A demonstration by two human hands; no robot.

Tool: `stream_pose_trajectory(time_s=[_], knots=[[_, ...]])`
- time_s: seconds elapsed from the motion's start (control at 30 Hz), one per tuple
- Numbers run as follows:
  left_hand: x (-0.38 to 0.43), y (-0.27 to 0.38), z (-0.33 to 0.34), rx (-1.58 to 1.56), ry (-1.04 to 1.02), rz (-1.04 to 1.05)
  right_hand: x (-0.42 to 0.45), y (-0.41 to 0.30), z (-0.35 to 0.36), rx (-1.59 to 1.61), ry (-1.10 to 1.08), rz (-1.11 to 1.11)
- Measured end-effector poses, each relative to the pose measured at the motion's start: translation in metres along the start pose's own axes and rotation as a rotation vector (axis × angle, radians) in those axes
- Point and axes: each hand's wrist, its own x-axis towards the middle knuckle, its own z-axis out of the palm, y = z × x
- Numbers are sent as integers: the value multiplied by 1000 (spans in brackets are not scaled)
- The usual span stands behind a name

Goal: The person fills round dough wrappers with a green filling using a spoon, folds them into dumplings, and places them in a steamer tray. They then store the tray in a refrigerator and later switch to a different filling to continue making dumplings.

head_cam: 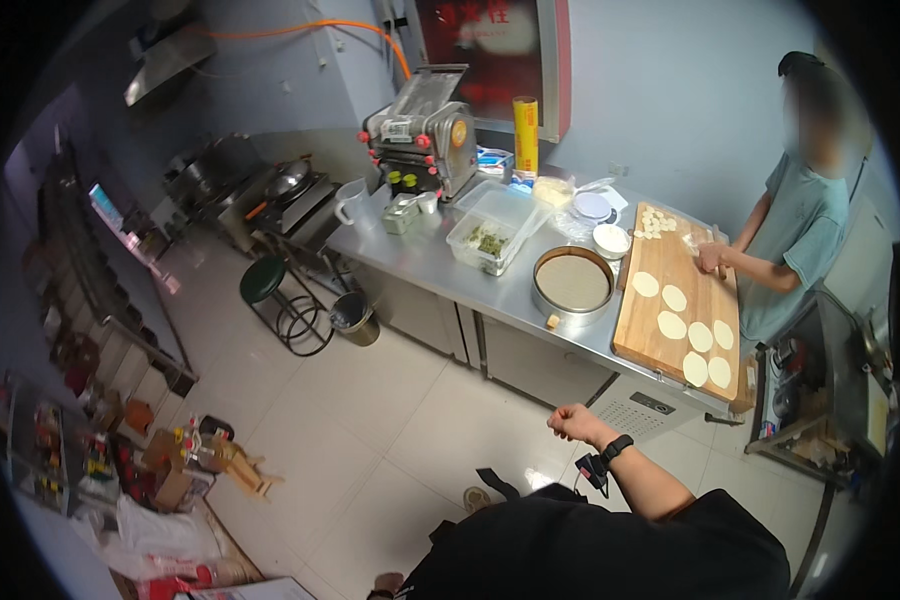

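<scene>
My right hand hangs over the floor in front of the steel counter, its fingers loosely curled and no object visible in them. A black strap with a small device is on that wrist. Only a small part of my left hand shows at the bottom edge; its fingers are hidden. Ahead, a wooden board carries several flat dough rounds and a cluster of small dough pieces. To its left sit a round sieve and a plastic container with green filling.
Across the board, a co-worker has hands on a rolling pin. A dough sheeter, a measuring jug and a bowl of white powder stand on the counter. A stool and bin stand left; boxes crowd the floor.
</scene>
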Motion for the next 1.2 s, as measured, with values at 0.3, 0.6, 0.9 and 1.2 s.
stream_pose_trajectory(time_s=[0.3,0.6,0.9,1.2], knots=[[209,84,-294,-853,265,66,104,-124,-30,128,115,-168],[281,239,-455,-787,101,227,261,-208,-64,128,303,-41],[365,412,-634,-688,59,642,331,-218,-68,223,436,197],[460,601,-698,-796,-16,870,302,-281,-84,36,627,391]])
